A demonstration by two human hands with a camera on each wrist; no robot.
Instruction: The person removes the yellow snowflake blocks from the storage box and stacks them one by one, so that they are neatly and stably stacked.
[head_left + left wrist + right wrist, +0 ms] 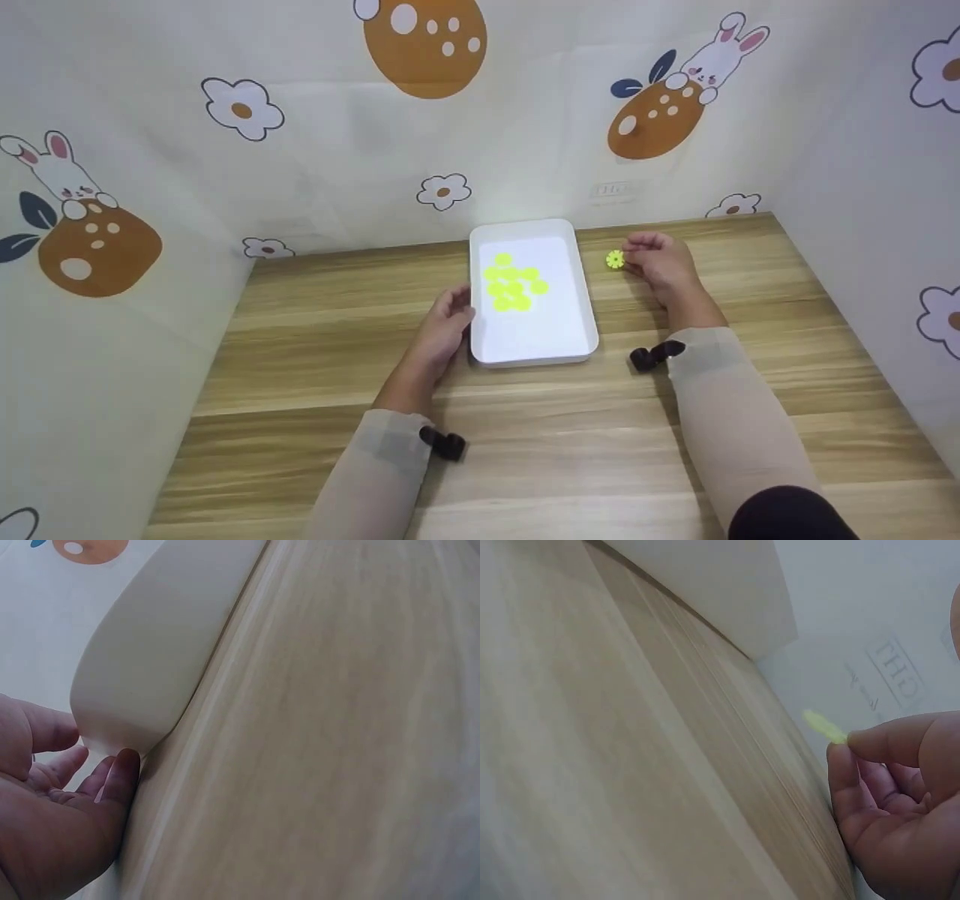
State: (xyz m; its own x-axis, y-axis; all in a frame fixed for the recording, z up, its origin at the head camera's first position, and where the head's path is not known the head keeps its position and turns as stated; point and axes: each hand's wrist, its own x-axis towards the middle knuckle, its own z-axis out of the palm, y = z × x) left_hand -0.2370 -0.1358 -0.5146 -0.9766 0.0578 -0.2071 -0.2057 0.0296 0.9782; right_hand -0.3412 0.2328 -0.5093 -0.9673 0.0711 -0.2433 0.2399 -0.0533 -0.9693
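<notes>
My right hand [664, 266] pinches a yellow notched plastic building disc [615, 259] between thumb and fingertip, to the right of the white tray [551, 330]. The right wrist view shows that disc [823, 726] nearly edge-on at the fingertips. Against the tray's left side, my left hand [442, 330] holds the wall with bent fingers. Thumb and fingers meet the tray's side [150, 652] in the left wrist view. Several more yellow discs [513, 288] lie in a loose cluster inside the tray, towards its upper left; glare blurs their outlines.
The tray stands on a wood-grain table [525, 435], close to the back wall [330, 172] with its rabbit and flower print. Printed side walls border the table on the left and right. A small black device [444, 442] is strapped at each wrist.
</notes>
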